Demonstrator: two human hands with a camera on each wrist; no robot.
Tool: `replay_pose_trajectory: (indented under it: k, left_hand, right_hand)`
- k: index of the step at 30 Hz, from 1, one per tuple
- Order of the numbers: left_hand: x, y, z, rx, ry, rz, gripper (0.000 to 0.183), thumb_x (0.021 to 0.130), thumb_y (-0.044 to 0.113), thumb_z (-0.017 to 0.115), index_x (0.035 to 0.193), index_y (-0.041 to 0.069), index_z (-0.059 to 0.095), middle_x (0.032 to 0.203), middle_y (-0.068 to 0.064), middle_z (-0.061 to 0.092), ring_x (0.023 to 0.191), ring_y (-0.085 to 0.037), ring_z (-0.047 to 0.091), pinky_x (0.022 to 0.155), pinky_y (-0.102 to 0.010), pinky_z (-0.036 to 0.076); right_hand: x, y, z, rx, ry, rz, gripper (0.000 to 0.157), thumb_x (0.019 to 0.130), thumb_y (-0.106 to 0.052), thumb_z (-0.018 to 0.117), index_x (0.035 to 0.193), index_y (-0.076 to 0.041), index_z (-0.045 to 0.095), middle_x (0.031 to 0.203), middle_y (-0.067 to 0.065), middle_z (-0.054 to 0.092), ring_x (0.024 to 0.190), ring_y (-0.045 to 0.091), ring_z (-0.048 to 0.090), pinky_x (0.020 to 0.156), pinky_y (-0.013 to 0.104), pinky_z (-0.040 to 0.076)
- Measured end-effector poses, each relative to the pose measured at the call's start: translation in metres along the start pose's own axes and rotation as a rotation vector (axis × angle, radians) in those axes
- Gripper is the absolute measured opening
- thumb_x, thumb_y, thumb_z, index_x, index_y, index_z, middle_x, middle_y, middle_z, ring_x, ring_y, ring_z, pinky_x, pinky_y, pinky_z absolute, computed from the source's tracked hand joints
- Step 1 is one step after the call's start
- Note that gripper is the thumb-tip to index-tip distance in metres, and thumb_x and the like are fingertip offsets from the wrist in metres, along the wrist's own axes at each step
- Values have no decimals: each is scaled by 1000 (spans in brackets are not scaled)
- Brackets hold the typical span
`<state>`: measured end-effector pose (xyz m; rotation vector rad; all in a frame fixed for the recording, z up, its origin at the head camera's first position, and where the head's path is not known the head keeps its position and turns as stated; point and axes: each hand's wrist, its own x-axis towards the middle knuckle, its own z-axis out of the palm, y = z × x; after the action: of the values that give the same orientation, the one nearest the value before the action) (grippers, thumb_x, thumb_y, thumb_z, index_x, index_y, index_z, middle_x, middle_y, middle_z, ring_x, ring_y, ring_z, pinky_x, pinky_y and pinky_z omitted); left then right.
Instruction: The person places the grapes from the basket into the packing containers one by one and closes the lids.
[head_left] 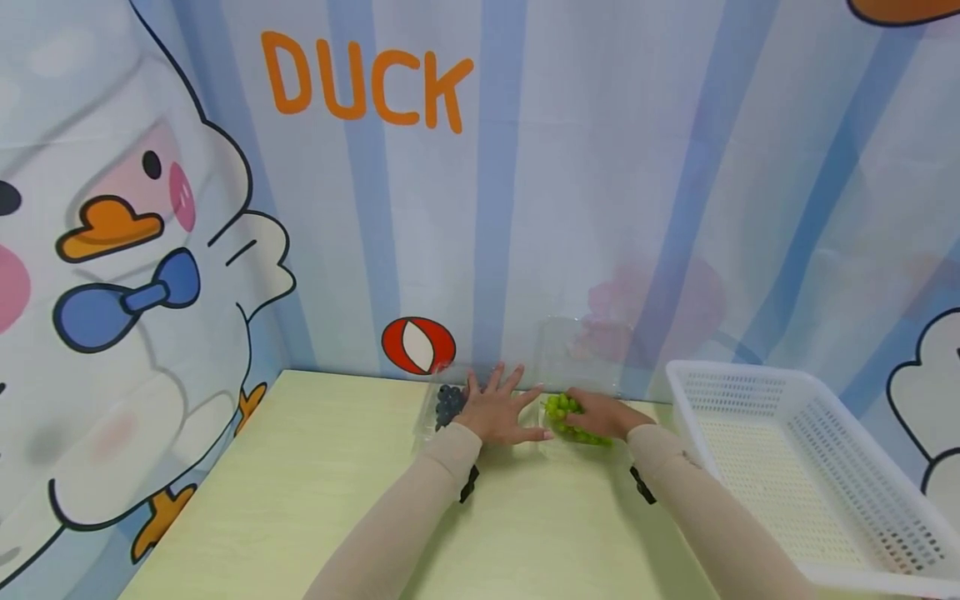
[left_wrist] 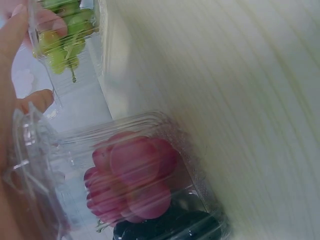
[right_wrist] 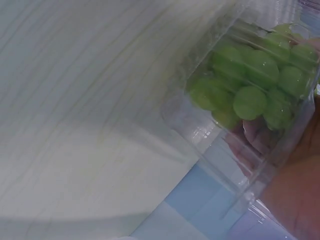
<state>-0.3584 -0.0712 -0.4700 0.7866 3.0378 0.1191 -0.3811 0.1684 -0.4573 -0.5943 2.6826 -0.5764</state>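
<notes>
My left hand [head_left: 495,412] lies with fingers spread across the top of a clear plastic box [head_left: 424,417]. In the left wrist view, a bunch of red grapes [left_wrist: 135,165] shows through the box's wall beside dark grapes [left_wrist: 165,226]. The red ones are hidden under the hand in the head view. My right hand [head_left: 603,413] reaches into a second clear box [left_wrist: 102,55], its fingers curled about a bunch of green grapes [right_wrist: 255,75]. Through the plastic in the right wrist view, fingertips [right_wrist: 257,135] show against the grapes. This box's clear lid [head_left: 577,350] stands raised at the back.
A white perforated plastic basket [head_left: 686,417] stands at the right of the pale wooden table [head_left: 315,467]. Behind the boxes hangs a striped blue curtain [head_left: 555,167] with cartoon ducks, close against the table's back edge.
</notes>
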Motion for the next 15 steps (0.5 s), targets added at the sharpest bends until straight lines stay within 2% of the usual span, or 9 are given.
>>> replay_pose_trajectory:
  k: [3,7,15]
  left_hand:
    - [1,0,-1,-4,6,5,90,86,88,36,162,40,23,172,-4,6,157,-39,1,111,-81,6]
    - [2,0,-1,-9,16,0,91,86,88,37,162,40,24,172,-4,7,157,-40,2,111,-80,6]
    - [3,1,3,-17,8,-3,92,85,90,36,162,40,22,172,-4,4,157,-40,0,111,-81,4]
  right_hand:
    - [0,0,0,9,-21,-4,34,106,-34,54,129,-9,50,116,10,61,105,27,59,84,48,47]
    - [2,-1,1,21,-39,-16,23,106,-31,53,110,-9,46,97,8,52,89,23,51,76,43,39]
    - [3,0,9,30,-33,5,26,107,-32,52,113,-8,43,107,11,52,100,26,52,81,46,39]
